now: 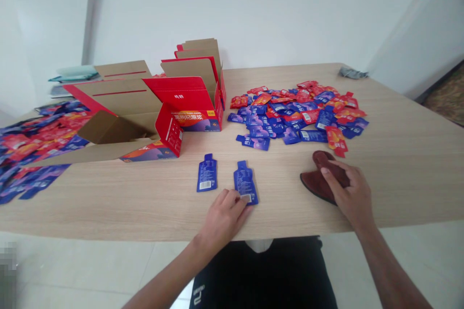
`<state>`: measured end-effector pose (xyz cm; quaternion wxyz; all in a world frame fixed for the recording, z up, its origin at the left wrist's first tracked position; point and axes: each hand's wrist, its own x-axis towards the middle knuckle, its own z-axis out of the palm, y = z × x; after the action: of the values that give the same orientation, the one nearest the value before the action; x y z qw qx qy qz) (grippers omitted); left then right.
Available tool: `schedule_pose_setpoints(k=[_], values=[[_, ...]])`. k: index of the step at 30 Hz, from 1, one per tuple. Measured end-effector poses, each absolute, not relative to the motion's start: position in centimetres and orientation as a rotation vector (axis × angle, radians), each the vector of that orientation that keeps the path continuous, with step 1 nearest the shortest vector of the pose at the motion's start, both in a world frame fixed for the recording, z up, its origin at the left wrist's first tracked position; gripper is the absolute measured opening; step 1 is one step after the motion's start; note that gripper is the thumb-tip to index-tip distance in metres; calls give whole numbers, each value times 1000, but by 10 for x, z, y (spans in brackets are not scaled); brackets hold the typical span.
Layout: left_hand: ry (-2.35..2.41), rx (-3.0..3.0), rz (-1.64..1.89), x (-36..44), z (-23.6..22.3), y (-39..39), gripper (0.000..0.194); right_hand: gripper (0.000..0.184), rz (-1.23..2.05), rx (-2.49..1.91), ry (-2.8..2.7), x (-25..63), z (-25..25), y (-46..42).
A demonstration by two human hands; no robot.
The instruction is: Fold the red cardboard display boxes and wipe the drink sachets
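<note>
My left hand has its fingers together on the lower end of a blue sachet, which lies flat with its narrow neck pointing away from me. A second blue sachet lies just left of it, also printed side up with a barcode. At the right, my right hand grips a dark brown leathery piece with a rounded flap and a black edge, thumb on top. It rests on the table, and its exact kind cannot be told.
A pile of red and blue sachets lies behind my hands. To the left stand an open red carton and more open cartons behind it. Another sachet heap covers the far left. A grey crumpled item lies at the back right.
</note>
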<state>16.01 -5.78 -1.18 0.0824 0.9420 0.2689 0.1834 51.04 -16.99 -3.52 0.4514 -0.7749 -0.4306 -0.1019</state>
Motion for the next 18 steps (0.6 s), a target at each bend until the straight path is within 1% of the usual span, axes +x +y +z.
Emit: schedule_pose_setpoints(k=[3,5,7,9,11,13,16,18], values=[[628,2908,601,158,-15,-68,23,43,-281,-1892,-1053,494,-14,-165],[589,2916,639,157,-18,-72,24,38,-266,-1815,-1129,473,7,-156],[581,2914,655,156,-20,-75,27,32,-198,-1691,-1295,443,26,-142],[579,2909,657,155,-22,-77,26,30,-50,-1567,-1554,411,34,-124],[581,2907,677,155,-23,-78,22,33,88,-1446,-1894,384,27,-104],[594,2909,674,153,-24,-78,24,29,86,-1382,-2163,366,9,-86],[600,2929,606,149,-26,-78,37,29,-37,-1405,-2276,361,-19,-62],[592,2958,597,148,-28,-78,45,32,-107,-1439,-2287,366,-27,-44]])
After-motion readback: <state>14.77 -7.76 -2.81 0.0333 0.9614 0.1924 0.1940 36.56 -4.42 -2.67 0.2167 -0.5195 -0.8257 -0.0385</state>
